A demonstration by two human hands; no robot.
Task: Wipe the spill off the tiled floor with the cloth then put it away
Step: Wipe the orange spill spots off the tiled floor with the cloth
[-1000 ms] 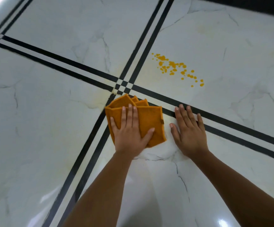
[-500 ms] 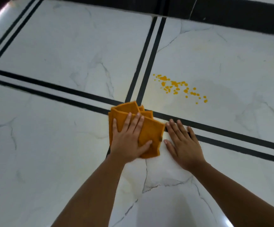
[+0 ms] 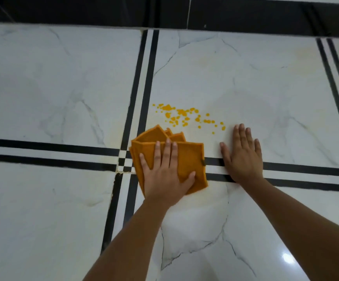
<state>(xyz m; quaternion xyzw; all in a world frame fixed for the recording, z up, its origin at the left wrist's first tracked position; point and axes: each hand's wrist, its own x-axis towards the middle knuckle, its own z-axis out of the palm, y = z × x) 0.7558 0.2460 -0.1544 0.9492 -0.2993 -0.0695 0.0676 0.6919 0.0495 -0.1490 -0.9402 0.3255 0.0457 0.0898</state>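
A folded orange cloth point(image 3: 191, 159) lies flat on the white marble floor, over the crossing of the black tile lines. My left hand point(image 3: 164, 175) presses down on it, palm flat and fingers spread. Just beyond the cloth, a scatter of yellow-orange spill drops point(image 3: 185, 116) runs to the right across the tile. My right hand point(image 3: 243, 155) rests flat on the bare floor to the right of the cloth, fingers apart, holding nothing, just below the right end of the spill.
The white tiled floor point(image 3: 63, 88) carries double black inlay lines. A black skirting band point(image 3: 185, 13) runs along the far edge. A light glare shows on the tile at the lower right point(image 3: 288, 258).
The cloth under my left hand has slid forward towards the spill. My right hand has moved forward and a little to the right. The view has tilted up, showing the black band.
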